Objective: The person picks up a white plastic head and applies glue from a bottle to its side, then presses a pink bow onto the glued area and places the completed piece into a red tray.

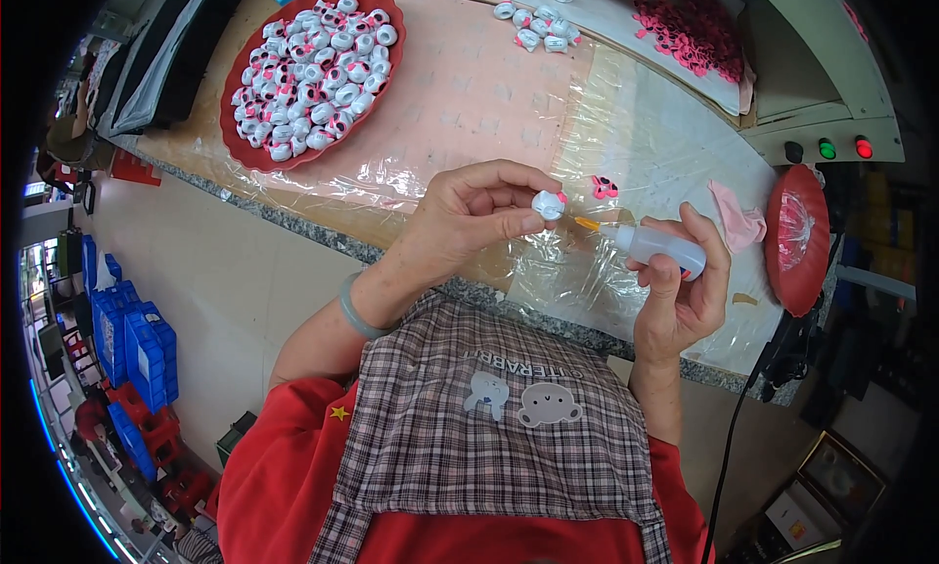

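Between the thumb and fingers of my left hand is a small round white piece with a bit of pink at its edge. My right hand grips a translucent squeeze bottle with a white cap and a thin orange nozzle. The bottle lies nearly level, its nozzle tip pointing at the white piece with a small gap between them. A pink and black small part lies on the plastic-covered table just beyond the nozzle.
A red scalloped tray heaped with white and pink pieces stands at the far left. Several white pieces lie at the back. Pink and black parts are piled on a shelf. A pink cloth and a red dish are at right.
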Motion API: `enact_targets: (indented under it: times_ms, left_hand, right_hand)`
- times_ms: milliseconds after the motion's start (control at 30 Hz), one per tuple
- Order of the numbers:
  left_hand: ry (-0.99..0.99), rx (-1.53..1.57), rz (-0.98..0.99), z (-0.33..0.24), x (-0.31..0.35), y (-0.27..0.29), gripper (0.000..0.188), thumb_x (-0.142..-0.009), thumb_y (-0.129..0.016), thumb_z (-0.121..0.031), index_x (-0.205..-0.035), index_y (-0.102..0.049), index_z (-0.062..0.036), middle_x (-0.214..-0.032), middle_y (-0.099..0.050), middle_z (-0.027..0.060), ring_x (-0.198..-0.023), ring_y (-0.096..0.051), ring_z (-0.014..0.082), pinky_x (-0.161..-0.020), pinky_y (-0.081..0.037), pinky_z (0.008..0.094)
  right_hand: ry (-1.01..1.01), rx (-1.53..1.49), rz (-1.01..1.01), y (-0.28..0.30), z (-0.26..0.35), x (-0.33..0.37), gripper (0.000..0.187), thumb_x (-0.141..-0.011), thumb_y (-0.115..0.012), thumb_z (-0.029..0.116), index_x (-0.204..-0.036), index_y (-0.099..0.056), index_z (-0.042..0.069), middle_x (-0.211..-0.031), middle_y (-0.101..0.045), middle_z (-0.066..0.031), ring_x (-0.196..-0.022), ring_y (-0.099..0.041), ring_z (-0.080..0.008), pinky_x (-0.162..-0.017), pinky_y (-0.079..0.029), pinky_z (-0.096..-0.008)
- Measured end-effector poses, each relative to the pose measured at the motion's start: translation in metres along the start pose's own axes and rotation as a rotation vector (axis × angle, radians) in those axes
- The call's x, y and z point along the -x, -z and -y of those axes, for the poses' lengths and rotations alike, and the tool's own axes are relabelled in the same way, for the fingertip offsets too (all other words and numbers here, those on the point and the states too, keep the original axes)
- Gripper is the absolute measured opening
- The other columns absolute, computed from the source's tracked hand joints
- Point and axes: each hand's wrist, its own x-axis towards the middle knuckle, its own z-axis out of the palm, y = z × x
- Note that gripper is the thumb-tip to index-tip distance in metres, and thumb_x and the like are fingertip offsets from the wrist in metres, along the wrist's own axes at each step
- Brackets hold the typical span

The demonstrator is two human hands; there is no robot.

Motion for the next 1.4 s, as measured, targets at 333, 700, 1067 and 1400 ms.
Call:
enact_targets:
  times_ms: [333,700,1067,1400]
  left_hand:
    - [0.005,-0.009,-0.004,-0.0005,-0.0003,0.001,0.03,-0.084,-0.067,-0.001,-0.113,-0.06,0.0031,-0.104,-0.065,0.0088,-0.095,-0.063,0.014,-0.085,-0.052,0.0252]
    - [0.032,-0.019,0.001,0.0013,-0.0005,0.0011,0.03,-0.084,-0.067,-0.001,-0.113,-0.06,0.003,-0.104,-0.065,0.0091,-0.094,-0.064,0.0143,-0.084,-0.053,0.0251]
    - [0.048,0.083,0.03,0.0051,0.0,0.0032,0.027,-0.088,-0.063,-0.003,-0.114,-0.058,0.0041,-0.103,-0.066,0.011,-0.092,-0.066,0.0183,-0.084,-0.054,0.0288]
    - [0.036,0.074,0.017,0.0082,0.0,0.006,0.028,-0.087,-0.064,-0.003,-0.113,-0.058,0.0033,-0.102,-0.066,0.0106,-0.093,-0.066,0.0174,-0.083,-0.054,0.028]
  right_hand:
    - [0.027,0.05,0.044,0.0007,-0.0022,-0.0002,0.043,-0.091,-0.063,0.023,-0.123,-0.051,-0.003,-0.095,-0.065,-0.0164,-0.06,-0.054,-0.009,-0.056,-0.048,-0.0204]
    - [0.023,0.051,0.078,-0.0014,-0.0042,0.0008,0.043,-0.092,-0.062,0.023,-0.123,-0.05,-0.004,-0.094,-0.065,-0.0163,-0.06,-0.054,-0.0095,-0.055,-0.047,-0.0208]
    - [0.135,0.135,0.078,-0.0014,-0.0072,0.0027,0.044,-0.092,-0.061,0.022,-0.124,-0.049,-0.005,-0.095,-0.065,-0.0177,-0.065,-0.057,-0.0114,-0.059,-0.051,-0.0231]
    - [0.179,0.171,0.097,-0.0002,-0.0055,0.0018,0.041,-0.092,-0.061,0.019,-0.123,-0.05,-0.006,-0.094,-0.065,-0.0183,-0.071,-0.062,-0.0157,-0.063,-0.052,-0.0253]
